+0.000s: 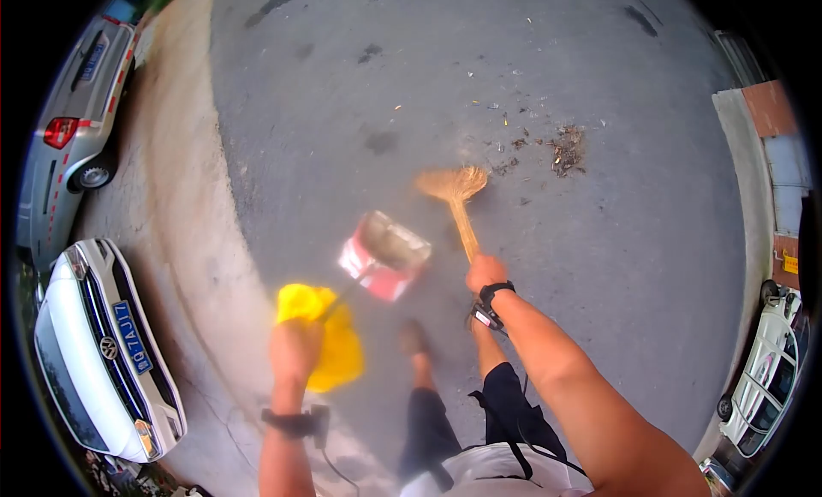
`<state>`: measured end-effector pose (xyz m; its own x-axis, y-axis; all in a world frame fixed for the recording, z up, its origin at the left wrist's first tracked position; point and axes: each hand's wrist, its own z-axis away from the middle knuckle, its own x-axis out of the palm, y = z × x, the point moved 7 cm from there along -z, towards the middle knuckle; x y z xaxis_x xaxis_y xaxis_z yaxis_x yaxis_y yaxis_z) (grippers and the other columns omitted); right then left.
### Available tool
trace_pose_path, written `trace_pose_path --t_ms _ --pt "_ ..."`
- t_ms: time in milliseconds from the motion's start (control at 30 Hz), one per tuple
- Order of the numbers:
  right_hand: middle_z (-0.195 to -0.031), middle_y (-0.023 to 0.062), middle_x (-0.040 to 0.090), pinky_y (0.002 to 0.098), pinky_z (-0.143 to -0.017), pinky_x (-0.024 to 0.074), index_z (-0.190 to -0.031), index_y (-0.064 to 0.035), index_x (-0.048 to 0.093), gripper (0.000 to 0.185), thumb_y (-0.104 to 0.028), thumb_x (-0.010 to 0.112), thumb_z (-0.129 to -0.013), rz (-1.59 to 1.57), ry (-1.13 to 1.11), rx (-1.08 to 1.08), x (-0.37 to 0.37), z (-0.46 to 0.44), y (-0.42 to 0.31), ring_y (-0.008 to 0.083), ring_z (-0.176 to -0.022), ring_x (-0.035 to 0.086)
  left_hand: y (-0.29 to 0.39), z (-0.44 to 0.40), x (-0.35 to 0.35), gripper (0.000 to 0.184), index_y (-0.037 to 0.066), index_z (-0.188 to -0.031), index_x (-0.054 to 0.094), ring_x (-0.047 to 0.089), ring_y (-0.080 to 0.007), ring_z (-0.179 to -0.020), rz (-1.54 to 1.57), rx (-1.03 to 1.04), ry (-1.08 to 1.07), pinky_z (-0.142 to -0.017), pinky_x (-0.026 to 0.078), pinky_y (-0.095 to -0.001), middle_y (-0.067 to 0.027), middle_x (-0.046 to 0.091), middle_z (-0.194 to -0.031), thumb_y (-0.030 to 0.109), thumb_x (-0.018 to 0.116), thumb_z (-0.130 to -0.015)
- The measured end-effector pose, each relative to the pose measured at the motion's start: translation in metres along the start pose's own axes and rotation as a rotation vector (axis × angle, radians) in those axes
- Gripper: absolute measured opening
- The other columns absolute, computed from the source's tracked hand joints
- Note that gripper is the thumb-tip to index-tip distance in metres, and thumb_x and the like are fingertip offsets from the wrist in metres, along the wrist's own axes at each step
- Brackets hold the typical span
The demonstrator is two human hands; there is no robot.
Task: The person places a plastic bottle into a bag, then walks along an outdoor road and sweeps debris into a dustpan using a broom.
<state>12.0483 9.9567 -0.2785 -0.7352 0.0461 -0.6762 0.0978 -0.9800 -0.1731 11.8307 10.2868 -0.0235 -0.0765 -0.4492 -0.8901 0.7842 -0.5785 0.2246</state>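
My right hand (486, 274) is closed around the handle of a straw broom (461, 189), whose fanned, partly blurred bristles are over the pavement. My left hand (294, 351) grips the thin, dark handle of a red and white dustpan (370, 261), its open side facing forward and right. A bright yellow bag or cloth (342, 351) hangs at that same hand; blur hides how it is held. Ahead and right of the broom lies a small pile of dry leaves and dirt (567, 150), with loose bits scattered to its left.
Grey asphalt (616, 266) stretches ahead, bordered on the left by a pale concrete strip (184, 172). A white car (111, 351) and a silver vehicle (73, 146) are parked there. At the right are a kerb (743, 180) and another white vehicle (766, 369).
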Motion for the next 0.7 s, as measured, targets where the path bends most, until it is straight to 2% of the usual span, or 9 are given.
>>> trace_pose_path --t_ms 67,167,233,300,433,467,567,600,700 --pt "-0.098 0.0251 0.071 0.0499 -0.082 0.055 -0.138 -0.0103 0.056 0.057 -0.012 0.066 -0.081 0.127 -0.051 -0.101 0.037 0.008 -0.011 0.0421 -0.094 0.069 0.003 -0.007 -0.001 0.036 -0.006 -0.074 0.067 0.064 -0.0425 -0.062 -0.001 0.007 0.01 -0.061 0.053 -0.0447 -0.0255 0.063 -0.067 0.028 0.07 -0.084" --pt "-0.104 0.0236 0.071 0.0504 -0.083 0.0556 -0.123 -0.0033 0.063 0.038 -0.013 0.06 -0.087 0.124 -0.245 -0.247 0.046 0.065 0.0 0.0423 -0.099 0.069 -0.002 -0.011 -0.002 0.036 -0.006 -0.075 0.067 0.064 -0.0429 -0.062 -0.019 0.001 -0.022 -0.061 0.053 -0.0447 -0.0261 0.063 -0.068 0.028 0.07 -0.083" --pt "-0.109 0.0193 0.071 0.0485 -0.083 0.0546 -0.128 -0.0083 0.061 0.044 -0.013 0.06 -0.085 -0.185 -0.28 -0.227 0.017 0.102 0.011 0.0424 -0.098 0.068 -0.008 -0.01 0.0 0.035 -0.006 -0.075 0.068 0.064 -0.0429 -0.063 -0.025 0.008 -0.022 -0.061 0.053 -0.0447 -0.0264 0.063 -0.069 0.028 0.07 -0.083" --pt "-0.117 0.0158 0.069 0.0464 -0.085 0.0536 -0.133 -0.0122 0.059 0.049 -0.013 0.062 -0.084 -0.313 -0.129 -0.286 0.029 0.125 0.033 0.0441 -0.095 0.066 -0.012 -0.007 0.001 0.035 -0.006 -0.075 0.068 0.065 -0.0429 -0.063 -0.031 0.015 -0.018 -0.062 0.053 -0.0448 -0.0265 0.064 -0.069 0.028 0.07 -0.083" --pt "-0.102 0.0124 0.066 0.0362 -0.072 0.0551 -0.145 -0.0092 0.05 0.062 -0.012 0.069 -0.085 -0.765 -0.354 0.12 0.031 0.178 0.054 0.0246 -0.077 0.066 -0.009 -0.005 0.001 0.035 -0.005 -0.076 0.069 0.066 -0.0428 -0.065 -0.021 0.036 -0.014 -0.062 0.054 -0.0453 -0.0265 0.064 -0.07 0.029 0.07 -0.083" --pt "-0.09 0.0075 0.062 0.0319 -0.059 0.0522 -0.148 -0.0076 0.046 0.065 -0.009 0.068 -0.088 -0.88 -0.328 0.152 0.048 0.179 0.069 0.0154 -0.067 0.06 -0.008 -0.006 0.001 0.035 -0.005 -0.077 0.069 0.066 -0.0427 -0.065 -0.014 0.039 -0.016 -0.062 0.054 -0.0454 -0.0265 0.065 -0.07 0.029 0.07 -0.083" --pt "-0.085 0.0055 0.06 0.0309 -0.048 0.0468 -0.15 -0.0076 0.042 0.064 -0.007 0.066 -0.091 -1.083 -0.386 0.261 0.036 0.205 0.072 0.0137 -0.058 0.056 -0.017 -0.007 0.003 0.036 -0.006 -0.078 0.07 0.067 -0.0422 -0.065 0.007 0.041 0.017 -0.063 0.054 -0.0455 -0.0264 0.065 -0.071 0.029 0.07 -0.083" --pt "-0.084 0.0048 0.059 0.0284 -0.042 0.0413 -0.152 -0.0109 0.039 0.066 -0.004 0.065 -0.092 -1.202 -0.362 0.291 0.046 0.205 0.077 0.0108 -0.055 0.054 -0.018 -0.006 0.003 0.036 -0.006 -0.081 0.07 0.068 -0.0416 -0.066 -0.008 0.041 0.01 -0.063 0.055 -0.0452 -0.0264 0.066 -0.072 0.029 0.069 -0.084" --pt "-0.084 0.0024 0.057 0.0279 -0.042 0.0426 -0.151 -0.0132 0.04 0.065 -0.005 0.067 -0.093 -1.47 -0.417 0.346 0.064 0.212 0.089 0.0101 -0.055 0.053 -0.017 -0.006 0.004 0.036 -0.007 -0.08 0.069 0.067 -0.0409 -0.063 0.012 0.07 0.006 -0.061 0.053 -0.0447 -0.0263 0.065 -0.069 0.029 0.069 -0.084"
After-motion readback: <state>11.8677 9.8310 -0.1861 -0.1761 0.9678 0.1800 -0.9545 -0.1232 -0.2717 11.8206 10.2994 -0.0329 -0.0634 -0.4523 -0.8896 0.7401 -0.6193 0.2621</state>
